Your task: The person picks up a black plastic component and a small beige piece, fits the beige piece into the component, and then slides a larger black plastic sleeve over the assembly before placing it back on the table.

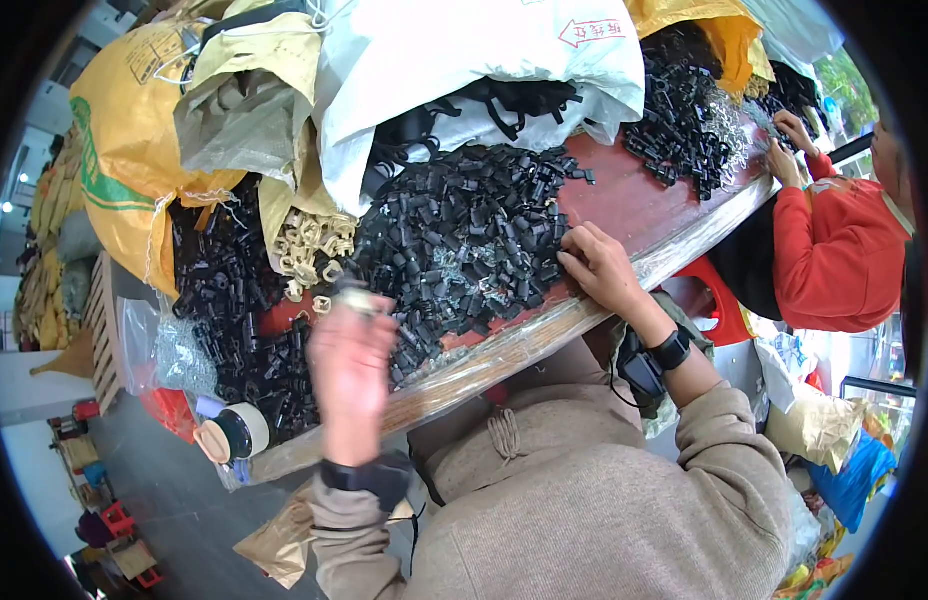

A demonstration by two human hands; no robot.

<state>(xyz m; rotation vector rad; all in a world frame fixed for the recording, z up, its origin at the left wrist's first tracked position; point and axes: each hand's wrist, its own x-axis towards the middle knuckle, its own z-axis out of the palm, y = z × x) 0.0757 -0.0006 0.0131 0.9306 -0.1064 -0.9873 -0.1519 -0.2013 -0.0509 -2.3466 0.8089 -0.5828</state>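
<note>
Smeared by motion, my left hand (350, 365) is over the left part of the table. A small pale piece (358, 299) shows at its fingertips, too blurred for its exact kind; the fingers look closed on it. Just beyond lies a heap of beige plastic parts (309, 240). My right hand (599, 268) rests at the right edge of a large pile of small black plastic parts (464, 225), fingers bent and drawn together; what they hold, if anything, is hidden. Small shiny clear or metal bits (454, 270) are scattered among the black parts.
Open sacks, white (464, 50) and yellow (124, 150), stand along the table's far side. Wrapped wood edges the red tabletop (624, 195). More black parts (239, 290) lie at left, near a tape roll (234, 433). At right, a co-worker in red (834, 250) handles parts.
</note>
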